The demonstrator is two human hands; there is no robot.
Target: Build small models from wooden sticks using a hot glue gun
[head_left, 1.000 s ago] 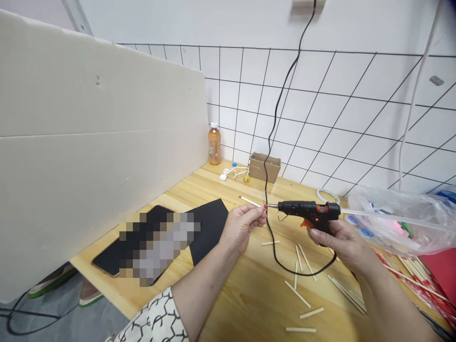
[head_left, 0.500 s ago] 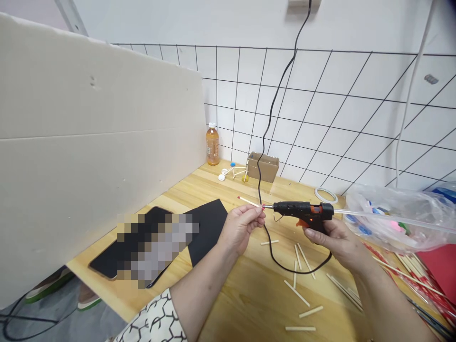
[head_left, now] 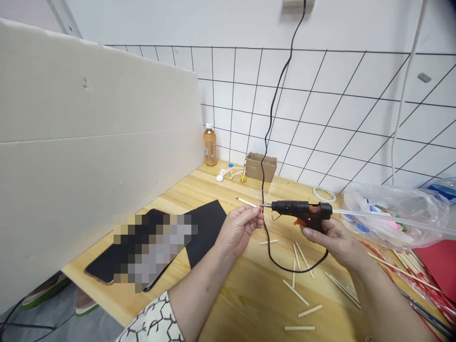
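Observation:
Between the fingertips of my left hand (head_left: 239,229) is a thin pale wooden stick (head_left: 245,202) with a red tip; something red also shows at its end by the fingers. My right hand (head_left: 333,240) grips a black hot glue gun (head_left: 301,210) by its handle, with the fingers around the orange trigger. Its metal nozzle points left and meets the stick's end at my left fingertips. A small orange light glows on the gun, and a clear glue stick (head_left: 374,217) juts from its back. Short cut sticks (head_left: 295,292) lie scattered on the table below.
The black cord (head_left: 271,109) loops from the wall over the table. A toy frame (head_left: 233,172), brown cardboard box (head_left: 261,168), drink bottle (head_left: 210,146) and tape roll (head_left: 324,194) stand behind. Phones (head_left: 103,266) and black card (head_left: 206,228) lie left; a plastic bag (head_left: 395,223) lies right.
Both hands, the stick and the glue gun keep nearly the same position relative to each other. The whole view has shifted slightly.

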